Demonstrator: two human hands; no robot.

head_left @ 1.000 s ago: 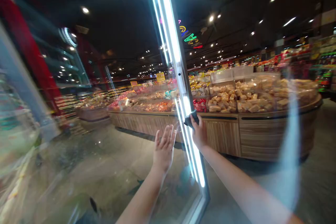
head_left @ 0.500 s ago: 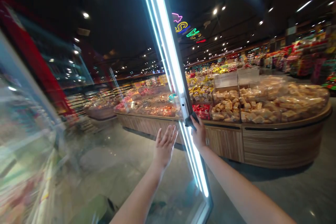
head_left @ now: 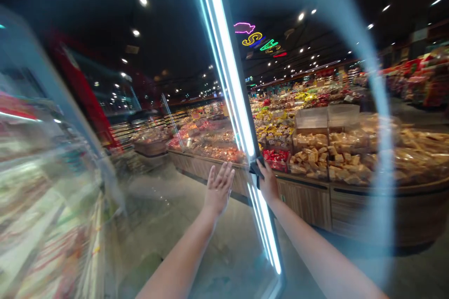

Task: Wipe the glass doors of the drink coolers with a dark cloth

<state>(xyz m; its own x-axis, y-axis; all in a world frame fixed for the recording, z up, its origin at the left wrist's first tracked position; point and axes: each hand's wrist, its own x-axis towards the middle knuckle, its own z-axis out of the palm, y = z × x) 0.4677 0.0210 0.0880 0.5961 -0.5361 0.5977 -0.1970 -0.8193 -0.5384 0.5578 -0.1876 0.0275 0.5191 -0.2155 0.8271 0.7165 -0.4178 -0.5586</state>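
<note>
Since the earlier frame, the display stand [head_left: 305, 203] shifts rightward in view. Far left: blurred red post [head_left: 86, 96]. Left hand [head_left: 218, 191]: grip empty, fingers straight, slightly parted; contact cannot be told. Black piece [head_left: 254, 167] sits against the slanting lit frame [head_left: 229, 63], pinched in the grip of the right hand [head_left: 269, 186]. Behind, right: wrapped goods [head_left: 312, 161] on the stand.

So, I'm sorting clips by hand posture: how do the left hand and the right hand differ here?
The left hand is open, fingers extended; the right hand is closed on a dark, cloth-like thing. The left hand is over the glass pane, contact unclear; the right hand is at the pane's lit frame. Both are bare.
</note>
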